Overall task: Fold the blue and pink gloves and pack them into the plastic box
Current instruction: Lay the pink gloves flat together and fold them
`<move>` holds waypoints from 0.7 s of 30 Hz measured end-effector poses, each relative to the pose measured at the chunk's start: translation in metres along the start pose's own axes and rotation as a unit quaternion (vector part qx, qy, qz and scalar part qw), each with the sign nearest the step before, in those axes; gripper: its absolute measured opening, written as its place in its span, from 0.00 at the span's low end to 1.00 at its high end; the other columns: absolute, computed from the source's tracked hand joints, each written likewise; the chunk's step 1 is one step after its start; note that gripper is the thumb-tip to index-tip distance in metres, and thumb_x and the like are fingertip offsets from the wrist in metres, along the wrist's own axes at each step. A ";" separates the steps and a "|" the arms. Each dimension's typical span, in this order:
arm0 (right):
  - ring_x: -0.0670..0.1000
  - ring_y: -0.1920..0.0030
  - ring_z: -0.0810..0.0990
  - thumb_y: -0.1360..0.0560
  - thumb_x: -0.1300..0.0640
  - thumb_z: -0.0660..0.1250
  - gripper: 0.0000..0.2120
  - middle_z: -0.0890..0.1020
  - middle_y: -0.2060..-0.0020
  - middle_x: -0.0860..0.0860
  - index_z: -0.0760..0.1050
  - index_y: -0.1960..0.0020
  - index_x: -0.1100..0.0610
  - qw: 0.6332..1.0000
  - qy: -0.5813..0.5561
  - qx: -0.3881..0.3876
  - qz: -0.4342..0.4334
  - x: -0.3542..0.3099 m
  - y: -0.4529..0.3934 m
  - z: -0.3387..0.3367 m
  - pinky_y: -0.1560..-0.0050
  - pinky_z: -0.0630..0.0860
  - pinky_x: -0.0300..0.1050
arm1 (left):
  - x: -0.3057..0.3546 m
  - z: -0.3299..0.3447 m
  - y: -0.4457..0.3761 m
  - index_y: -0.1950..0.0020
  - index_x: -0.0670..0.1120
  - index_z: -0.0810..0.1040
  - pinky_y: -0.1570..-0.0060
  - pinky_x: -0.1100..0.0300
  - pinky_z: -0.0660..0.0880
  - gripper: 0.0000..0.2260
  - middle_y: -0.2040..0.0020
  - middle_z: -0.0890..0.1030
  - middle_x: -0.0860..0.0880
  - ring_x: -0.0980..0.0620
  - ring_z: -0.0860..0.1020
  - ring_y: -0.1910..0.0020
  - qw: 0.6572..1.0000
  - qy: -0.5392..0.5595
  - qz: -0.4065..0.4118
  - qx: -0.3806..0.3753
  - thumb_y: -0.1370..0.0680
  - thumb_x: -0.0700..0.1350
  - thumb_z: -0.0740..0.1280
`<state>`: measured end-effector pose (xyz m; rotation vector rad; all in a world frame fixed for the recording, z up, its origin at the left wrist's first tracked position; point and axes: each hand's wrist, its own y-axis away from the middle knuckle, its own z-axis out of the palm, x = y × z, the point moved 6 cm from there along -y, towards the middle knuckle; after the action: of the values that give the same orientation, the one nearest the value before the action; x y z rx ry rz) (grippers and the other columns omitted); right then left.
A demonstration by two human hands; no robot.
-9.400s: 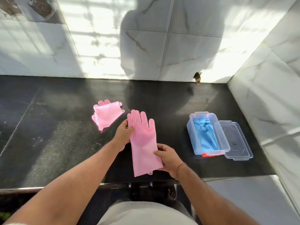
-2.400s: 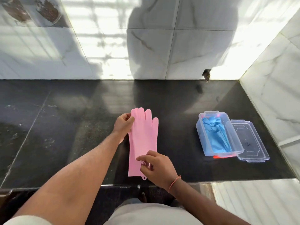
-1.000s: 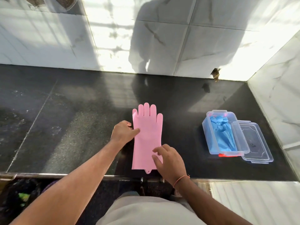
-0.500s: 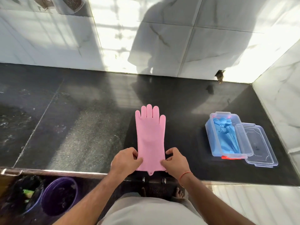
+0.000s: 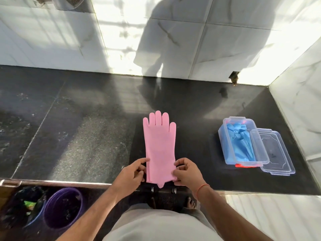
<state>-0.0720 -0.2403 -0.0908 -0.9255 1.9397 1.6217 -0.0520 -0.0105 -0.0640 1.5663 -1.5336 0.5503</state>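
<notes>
The pink gloves (image 5: 159,146) lie flat as one stack on the black counter (image 5: 86,136), fingers pointing away from me, cuff at the front edge. My left hand (image 5: 133,173) pinches the cuff's left corner. My right hand (image 5: 186,172) pinches the cuff's right corner. To the right stands the clear plastic box (image 5: 243,141) with the folded blue gloves (image 5: 240,143) inside it. Its clear lid (image 5: 274,153) lies against the box's right side.
White marble walls close the counter at the back and on the right. Something red (image 5: 243,165) shows under the box's near end. Below the counter's front edge at the left stand a purple bucket (image 5: 64,206) and a dark bin (image 5: 22,204).
Both hands slid down from the glove's middle to its cuff corners and now pinch them. The view tilted down, bringing the buckets below the counter into sight.
</notes>
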 end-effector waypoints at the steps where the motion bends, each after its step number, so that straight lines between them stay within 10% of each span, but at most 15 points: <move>1: 0.57 0.54 0.87 0.24 0.70 0.72 0.13 0.83 0.50 0.59 0.81 0.44 0.56 1.000 -0.011 -0.004 0.002 -0.002 0.000 0.000 0.57 0.90 0.53 | 0.004 -0.001 -0.006 0.32 0.72 0.78 0.36 0.32 0.79 0.22 0.45 0.83 0.54 0.55 0.85 0.46 0.999 -0.034 0.028 0.021 0.15 0.44 0.65; 4: 0.56 0.53 0.88 0.25 0.73 0.71 0.16 0.85 0.48 0.61 0.82 0.43 0.56 0.999 -0.050 -0.017 0.003 -0.007 0.001 0.002 0.58 0.89 0.51 | -0.024 0.004 0.016 0.32 0.82 0.71 0.40 0.51 0.84 0.33 0.41 0.79 0.65 0.65 0.82 0.50 0.996 -0.040 0.056 -0.060 0.18 0.41 0.72; 8: 0.58 0.51 0.89 0.25 0.74 0.71 0.17 0.87 0.45 0.61 0.83 0.42 0.56 0.997 -0.076 -0.019 0.012 -0.014 0.002 0.005 0.55 0.89 0.53 | -0.034 0.004 0.024 0.26 0.67 0.77 0.47 0.68 0.83 0.32 0.42 0.74 0.66 0.61 0.80 0.50 0.984 -0.107 0.144 -0.013 0.22 0.40 0.80; 15: 0.55 0.64 0.85 0.16 0.67 0.60 0.16 0.87 0.44 0.61 0.83 0.37 0.60 0.987 -0.112 -0.097 0.067 -0.025 0.010 0.002 0.50 0.89 0.56 | -0.016 -0.001 0.008 0.43 0.57 0.83 0.25 0.44 0.69 0.17 0.27 0.76 0.52 0.46 0.70 0.24 0.934 -0.242 0.252 0.070 0.28 0.48 0.84; 21: 0.50 0.57 0.85 0.20 0.72 0.67 0.22 0.88 0.43 0.49 0.84 0.32 0.53 0.975 0.159 -0.075 -0.137 -0.032 0.008 -0.016 0.53 0.86 0.42 | -0.014 0.000 0.005 0.41 0.55 0.77 0.15 0.44 0.57 0.15 0.18 0.73 0.52 0.46 0.62 0.13 0.937 -0.227 0.265 0.020 0.22 0.45 0.79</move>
<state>-0.0548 -0.2486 -0.0591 -1.5219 1.7999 1.5450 -0.0586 -0.0025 -0.0738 1.3565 -2.3438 0.5323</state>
